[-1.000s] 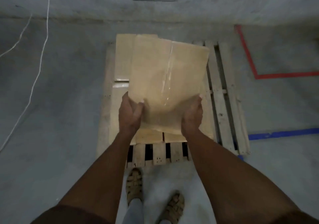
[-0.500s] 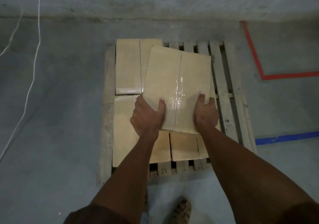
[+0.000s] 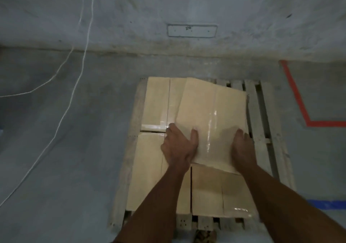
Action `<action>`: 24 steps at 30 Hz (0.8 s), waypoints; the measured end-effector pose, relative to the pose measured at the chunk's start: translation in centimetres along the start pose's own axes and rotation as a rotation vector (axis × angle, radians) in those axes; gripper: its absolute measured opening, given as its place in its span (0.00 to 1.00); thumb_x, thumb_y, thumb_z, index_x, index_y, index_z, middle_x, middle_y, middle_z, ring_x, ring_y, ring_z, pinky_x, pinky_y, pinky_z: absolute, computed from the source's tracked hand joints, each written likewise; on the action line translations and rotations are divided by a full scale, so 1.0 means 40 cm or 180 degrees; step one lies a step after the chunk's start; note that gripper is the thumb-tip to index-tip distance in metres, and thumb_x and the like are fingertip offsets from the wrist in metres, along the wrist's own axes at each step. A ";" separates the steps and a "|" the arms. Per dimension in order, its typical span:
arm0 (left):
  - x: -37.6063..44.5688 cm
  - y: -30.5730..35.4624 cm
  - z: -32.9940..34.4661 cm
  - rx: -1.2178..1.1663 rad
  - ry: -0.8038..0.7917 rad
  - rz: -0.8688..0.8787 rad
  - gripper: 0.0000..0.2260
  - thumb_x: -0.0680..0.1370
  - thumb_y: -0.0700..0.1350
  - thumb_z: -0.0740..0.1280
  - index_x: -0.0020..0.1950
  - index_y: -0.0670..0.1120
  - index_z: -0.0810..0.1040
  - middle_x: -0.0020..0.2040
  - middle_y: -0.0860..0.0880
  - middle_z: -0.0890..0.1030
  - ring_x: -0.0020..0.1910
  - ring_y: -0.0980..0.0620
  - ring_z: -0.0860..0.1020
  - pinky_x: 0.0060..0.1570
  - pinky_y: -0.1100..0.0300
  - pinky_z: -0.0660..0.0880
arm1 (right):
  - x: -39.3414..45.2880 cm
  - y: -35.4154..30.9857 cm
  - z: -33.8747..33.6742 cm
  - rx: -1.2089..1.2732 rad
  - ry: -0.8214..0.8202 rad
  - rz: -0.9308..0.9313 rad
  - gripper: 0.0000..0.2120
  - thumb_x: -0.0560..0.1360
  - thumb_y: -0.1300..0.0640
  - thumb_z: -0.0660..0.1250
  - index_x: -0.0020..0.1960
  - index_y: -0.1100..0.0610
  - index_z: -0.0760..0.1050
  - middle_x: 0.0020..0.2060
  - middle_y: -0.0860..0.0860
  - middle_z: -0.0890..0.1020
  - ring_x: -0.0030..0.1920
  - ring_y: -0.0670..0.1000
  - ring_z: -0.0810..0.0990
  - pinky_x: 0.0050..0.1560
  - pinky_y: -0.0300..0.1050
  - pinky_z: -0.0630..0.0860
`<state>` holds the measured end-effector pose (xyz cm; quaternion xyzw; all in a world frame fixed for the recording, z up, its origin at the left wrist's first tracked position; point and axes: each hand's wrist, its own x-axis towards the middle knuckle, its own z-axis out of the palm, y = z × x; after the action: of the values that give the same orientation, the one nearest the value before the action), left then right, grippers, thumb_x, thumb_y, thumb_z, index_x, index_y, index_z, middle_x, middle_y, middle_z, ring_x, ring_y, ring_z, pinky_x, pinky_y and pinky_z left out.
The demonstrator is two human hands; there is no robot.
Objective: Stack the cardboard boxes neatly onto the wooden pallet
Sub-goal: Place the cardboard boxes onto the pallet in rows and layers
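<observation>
A wooden pallet (image 3: 255, 111) lies on the concrete floor. Three cardboard boxes lie flat on it: one at the back left (image 3: 158, 102), one at the front left (image 3: 148, 169) and one at the front right (image 3: 215, 192). A fourth taped cardboard box (image 3: 211, 115) sits skewed at the back right, overlapping the back left box. My left hand (image 3: 178, 146) grips its near left corner with the thumb on top. My right hand (image 3: 241, 145) holds its near right edge, and the fingers are partly hidden.
Bare slats run along the pallet's right side. White cables (image 3: 74, 85) trail over the floor on the left. Red tape (image 3: 297, 100) and blue tape (image 3: 327, 204) mark the floor on the right. A grey wall (image 3: 192, 30) rises behind the pallet. My sandal (image 3: 205, 236) stands at its front edge.
The held box has gone down and away from me, from chest height to the pallet's back right. Both hands went with it, and my view has leaned forward.
</observation>
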<state>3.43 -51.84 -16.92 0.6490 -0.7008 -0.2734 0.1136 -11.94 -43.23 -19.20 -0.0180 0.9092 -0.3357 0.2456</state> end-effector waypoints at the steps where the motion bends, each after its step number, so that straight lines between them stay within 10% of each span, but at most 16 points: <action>1: 0.012 0.034 0.004 -0.0060 0.0020 0.0041 0.29 0.77 0.66 0.62 0.65 0.44 0.68 0.59 0.44 0.78 0.56 0.38 0.80 0.53 0.48 0.73 | 0.033 -0.018 -0.014 0.0050 -0.0028 -0.0024 0.32 0.82 0.37 0.49 0.75 0.57 0.68 0.71 0.61 0.73 0.69 0.65 0.72 0.72 0.62 0.65; 5: 0.094 0.165 0.049 -0.0418 0.0007 0.0290 0.28 0.78 0.63 0.64 0.67 0.43 0.67 0.62 0.42 0.77 0.58 0.37 0.78 0.54 0.48 0.71 | 0.172 -0.105 -0.063 0.0639 0.0061 -0.0127 0.43 0.67 0.27 0.53 0.75 0.50 0.68 0.71 0.56 0.75 0.69 0.63 0.73 0.72 0.65 0.67; 20: 0.246 0.319 0.296 -0.0808 -0.0414 0.0631 0.25 0.80 0.54 0.65 0.71 0.42 0.65 0.66 0.42 0.73 0.63 0.42 0.74 0.52 0.53 0.67 | 0.490 -0.092 -0.102 0.0757 0.0018 -0.0833 0.25 0.77 0.43 0.65 0.70 0.53 0.72 0.55 0.46 0.77 0.55 0.51 0.76 0.54 0.44 0.68; 24: 0.259 0.286 0.346 -0.0604 -0.0348 0.0579 0.24 0.80 0.56 0.65 0.69 0.41 0.66 0.65 0.43 0.73 0.62 0.42 0.74 0.53 0.53 0.69 | 0.537 -0.050 -0.059 0.0635 -0.0289 -0.0638 0.29 0.75 0.39 0.65 0.71 0.53 0.71 0.60 0.50 0.79 0.57 0.54 0.77 0.63 0.53 0.73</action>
<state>-14.73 -58.55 -24.29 0.5533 -0.7328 -0.3620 0.1603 -32.19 -47.61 -25.74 -0.0994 0.8529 -0.4461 0.2523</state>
